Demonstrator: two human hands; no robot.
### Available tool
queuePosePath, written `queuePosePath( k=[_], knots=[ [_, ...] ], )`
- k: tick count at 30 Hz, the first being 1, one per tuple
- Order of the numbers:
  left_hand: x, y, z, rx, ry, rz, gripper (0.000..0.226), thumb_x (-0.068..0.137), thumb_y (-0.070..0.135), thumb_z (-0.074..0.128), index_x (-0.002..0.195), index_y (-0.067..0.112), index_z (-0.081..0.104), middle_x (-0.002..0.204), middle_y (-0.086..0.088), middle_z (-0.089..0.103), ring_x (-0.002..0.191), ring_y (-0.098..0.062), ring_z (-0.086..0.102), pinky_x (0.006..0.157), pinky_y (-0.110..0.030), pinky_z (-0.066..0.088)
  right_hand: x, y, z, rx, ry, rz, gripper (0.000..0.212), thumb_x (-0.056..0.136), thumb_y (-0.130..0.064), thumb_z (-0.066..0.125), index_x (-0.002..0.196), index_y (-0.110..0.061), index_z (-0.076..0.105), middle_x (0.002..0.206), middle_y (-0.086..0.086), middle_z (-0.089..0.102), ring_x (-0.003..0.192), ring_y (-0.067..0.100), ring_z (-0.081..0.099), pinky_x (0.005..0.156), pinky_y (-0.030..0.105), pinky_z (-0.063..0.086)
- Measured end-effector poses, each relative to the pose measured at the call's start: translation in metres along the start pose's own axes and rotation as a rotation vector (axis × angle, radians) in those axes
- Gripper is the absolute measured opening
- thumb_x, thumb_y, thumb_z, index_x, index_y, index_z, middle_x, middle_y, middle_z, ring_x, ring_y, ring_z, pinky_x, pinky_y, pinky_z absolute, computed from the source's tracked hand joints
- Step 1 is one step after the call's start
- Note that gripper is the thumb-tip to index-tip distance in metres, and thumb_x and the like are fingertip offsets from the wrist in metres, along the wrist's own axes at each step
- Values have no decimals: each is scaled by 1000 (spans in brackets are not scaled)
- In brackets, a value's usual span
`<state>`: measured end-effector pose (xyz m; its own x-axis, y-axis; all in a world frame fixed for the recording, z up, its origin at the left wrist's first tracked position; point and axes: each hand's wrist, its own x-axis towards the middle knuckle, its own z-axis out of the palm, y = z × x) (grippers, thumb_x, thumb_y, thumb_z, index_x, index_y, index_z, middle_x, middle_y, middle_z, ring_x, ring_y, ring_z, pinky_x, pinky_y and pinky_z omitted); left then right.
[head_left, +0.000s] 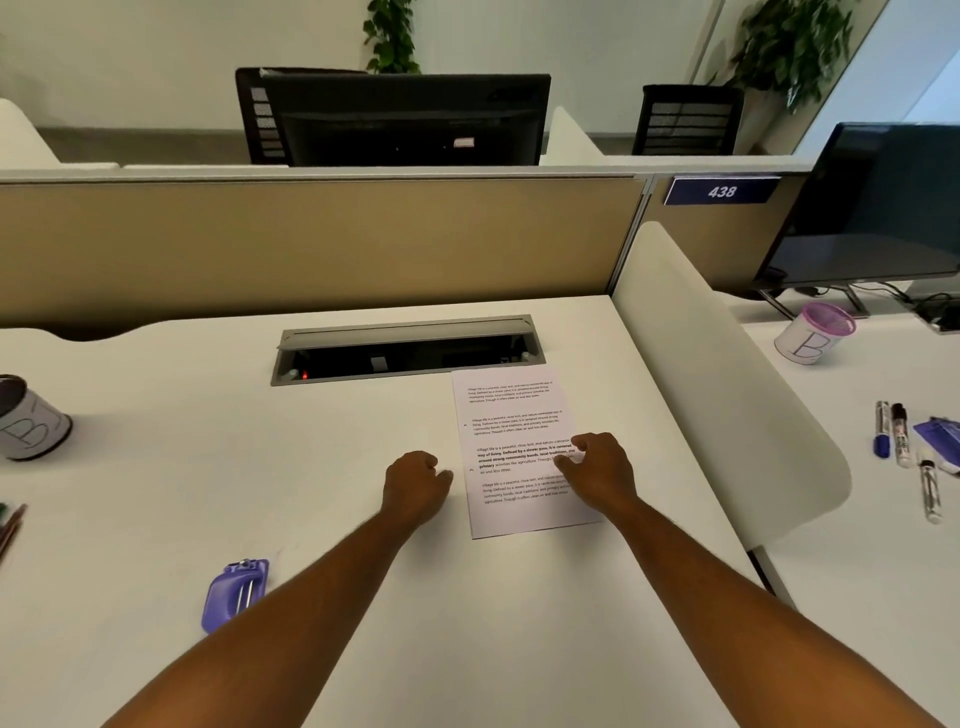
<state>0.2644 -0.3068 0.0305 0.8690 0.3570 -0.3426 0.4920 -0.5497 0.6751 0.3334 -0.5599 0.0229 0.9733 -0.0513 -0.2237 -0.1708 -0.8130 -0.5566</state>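
Head view. Item: white printed paper sheet (511, 431), flat on white surface (208, 467), right of centre. Right hand (597, 473) rests on it, fingers curled, grip unclear. Left hand (415, 483) beside its left edge, fingers curled, empty.

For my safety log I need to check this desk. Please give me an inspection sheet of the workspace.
Surface: white desk, smooth and flat.
Job's things: printed sheet lies flat, right of centre.
Clutter: purple stapler beside the left forearm; labelled cup at the left edge.
Hands: left hand curled beside the sheet's left edge, nothing seen held; right hand curled, resting on the sheet.
Cables: open cable hatch behind the sheet; cables under the neighbouring monitor.
Surroundings: tan divider; markers and a purple cup on the next desk.
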Motion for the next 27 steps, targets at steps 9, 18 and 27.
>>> queuePosePath(
  k=[9,18,27],
  knots=[
    [-25,-65,-50,108,54,97,50,92,31,65,137,10,54,141,-8,54,131,-23,50,106,-30,36,-50,-26,25,-11,-16,-80,45,88,-37,74,127,-15,67,131,6,63,122,24,60,103,35,46],
    [-57,-154,-125,155,183,152,51,94,33,62,140,14,50,147,-3,48,134,-25,46,110,-37,38,-111,-78,81,44,-39,-153,30,88,-31,74,115,-19,71,112,-1,68,102,16,66,91,31,51],
    [-70,-249,-179,201,189,118,54,101,36,50,147,10,41,159,-6,35,152,-22,21,124,-38,14,-171,-138,142,67,-129,-183,26,88,-31,73,113,-23,71,109,-6,68,95,10,65,88,28,51]
  ],
)
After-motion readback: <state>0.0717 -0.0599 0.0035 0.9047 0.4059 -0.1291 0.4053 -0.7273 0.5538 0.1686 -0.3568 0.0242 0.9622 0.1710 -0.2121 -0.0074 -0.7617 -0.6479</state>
